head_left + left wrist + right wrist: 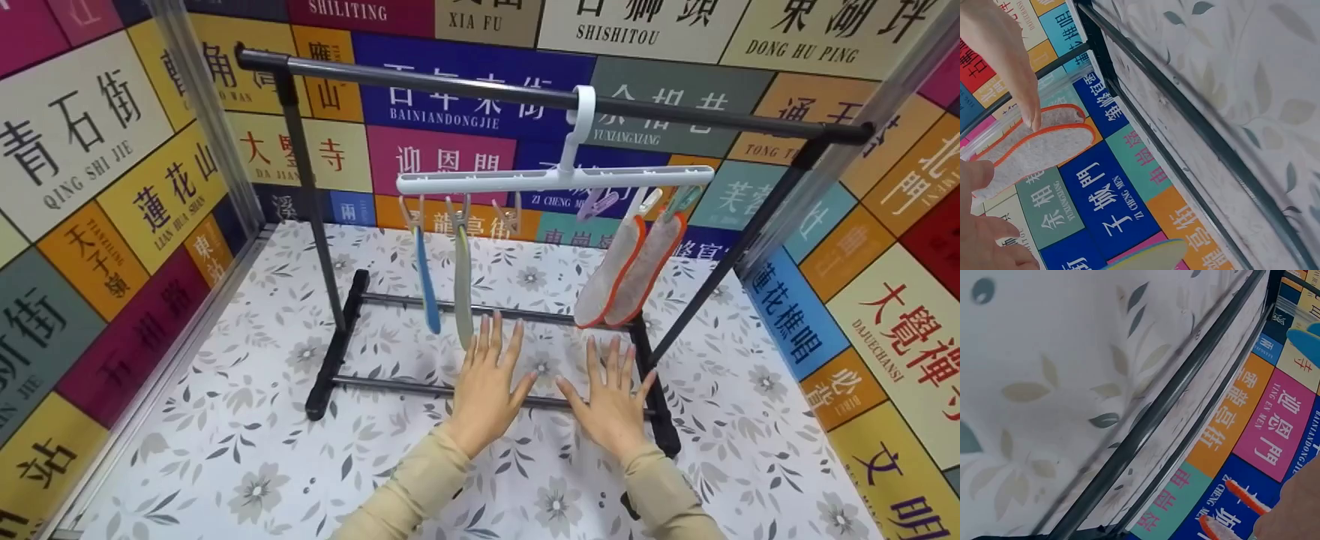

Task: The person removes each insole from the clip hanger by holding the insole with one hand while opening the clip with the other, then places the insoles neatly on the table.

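My left hand [486, 386] and right hand [611, 401] reach forward in front of the rack, fingers straight and spread, holding nothing. From a white clip hanger [517, 180] on the rack's top bar hang a blue insole [427, 285] and a grey-green insole [463, 292] with yellowish edging. Two greyish insoles with orange edging, a left one [611, 274] and a right one [646, 270], hang at the hanger's right end. My left fingertips overlap the grey-green insole's lower end in the head view. My right hand is below the orange-edged pair.
The black rack [307, 187] stands on a table with a floral cloth [255, 487]; its lower bars [390, 384] run behind my hands. A pinkish clip [508, 217] and a purple clip [598, 204] hold nothing. Colourful sign-printed panels [90, 135] enclose the table.
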A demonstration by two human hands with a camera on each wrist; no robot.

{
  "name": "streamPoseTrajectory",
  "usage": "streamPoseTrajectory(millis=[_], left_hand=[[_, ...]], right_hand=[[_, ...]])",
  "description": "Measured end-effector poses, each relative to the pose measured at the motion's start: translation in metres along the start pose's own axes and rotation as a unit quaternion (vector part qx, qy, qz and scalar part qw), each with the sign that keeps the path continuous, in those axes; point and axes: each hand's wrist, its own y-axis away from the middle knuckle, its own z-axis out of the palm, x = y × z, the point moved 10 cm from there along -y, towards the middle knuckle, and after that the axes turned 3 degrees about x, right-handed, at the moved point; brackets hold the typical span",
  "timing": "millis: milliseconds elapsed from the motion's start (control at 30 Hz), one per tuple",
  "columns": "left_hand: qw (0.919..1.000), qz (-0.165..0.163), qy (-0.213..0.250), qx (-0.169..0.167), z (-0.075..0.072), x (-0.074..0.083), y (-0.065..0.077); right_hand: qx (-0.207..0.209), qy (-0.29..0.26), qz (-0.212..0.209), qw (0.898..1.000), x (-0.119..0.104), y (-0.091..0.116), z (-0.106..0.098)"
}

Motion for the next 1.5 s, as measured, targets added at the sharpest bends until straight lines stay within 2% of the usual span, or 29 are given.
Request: streamPoseTrajectory(millis=[167, 333, 500, 667, 867, 1033, 1133, 1267, 1500], left_hand=[[0.9998, 0.003, 0.000, -0.020, 0.005, 0.004, -0.008], [0.9998, 0.000, -0.010, -0.015, 0.007, 0.009, -0.018], [0.9993, 0.003, -0.024, 0.029, 0.001, 0.019, -0.032], [0.9985, 0.008, -0.018, 0.051, -0.003, 0.032, -0.046], [0.9957, 0.017, 0.006, 0.090, -0.010, 0.043, -0.057], [0.9890, 0.040, 0.026, 0.140, -0.018, 0.049, -0.063], [0.9830, 0.055, 0.031, 0.173, -0.025, 0.053, -0.066], [0.9779, 0.068, 0.023, 0.197, -0.027, 0.058, -0.071], [0.9815, 0.065, 0.018, 0.179, -0.022, 0.067, -0.086]], right_hand=[[0.002, -0.006, 0.004, 1.000, 0.014, 0.002, 0.001], [0.049, -0.030, -0.002, 0.998, 0.027, -0.002, -0.010], [0.107, -0.066, -0.008, 0.992, 0.040, -0.013, -0.026], [0.171, -0.073, -0.022, 0.982, 0.049, -0.023, -0.045], [0.249, -0.080, -0.037, 0.965, 0.055, -0.031, -0.063], [0.298, -0.106, -0.038, 0.948, 0.061, -0.039, -0.076], [0.309, -0.120, -0.031, 0.943, 0.065, -0.045, -0.080], [0.305, -0.134, -0.019, 0.943, 0.068, -0.055, -0.082], [0.275, -0.142, 0.000, 0.951, 0.071, -0.076, -0.082]])
